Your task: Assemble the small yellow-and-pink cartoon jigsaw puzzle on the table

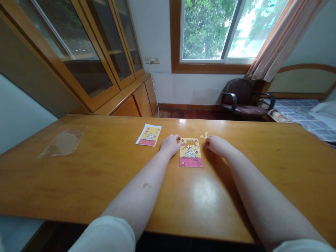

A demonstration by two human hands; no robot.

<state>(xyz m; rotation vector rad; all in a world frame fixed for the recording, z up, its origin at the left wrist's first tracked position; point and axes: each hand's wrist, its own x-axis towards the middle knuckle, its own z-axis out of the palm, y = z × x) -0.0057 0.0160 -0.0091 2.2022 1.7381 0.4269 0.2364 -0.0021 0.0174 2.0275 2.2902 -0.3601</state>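
Puzzle (pixel 190 153) lies in the middle of table (pixel 105 168), w/ a gap near its top. Left hand (pixel 170 144) is at its top-left edge, fingers curled together, prob. steadying it. Right hand (pixel 213 143) is by loose pieces (pixel 204 135), fingertips bunched; can't tell if holding one. Card (pixel 148 134) is just left, prob. for ref. Bag (pixel 63 142) far left; cabinet (pixel 99 52), window (pixel 223 28) behind.

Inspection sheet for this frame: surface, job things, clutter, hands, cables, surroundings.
Surface: glossy wooden table.
Job's things: puzzle flat, gap near its top; loose pieces off its top right corner; picture card to its left.
Clutter: plastic bag, far left.
Hands: left hand at puzzle's top left edge; right hand at top right, by the loose pieces; grip unclear.
Cables: white cable hangs from wall socket.
Surroundings: cabinet, window, chair, bed.
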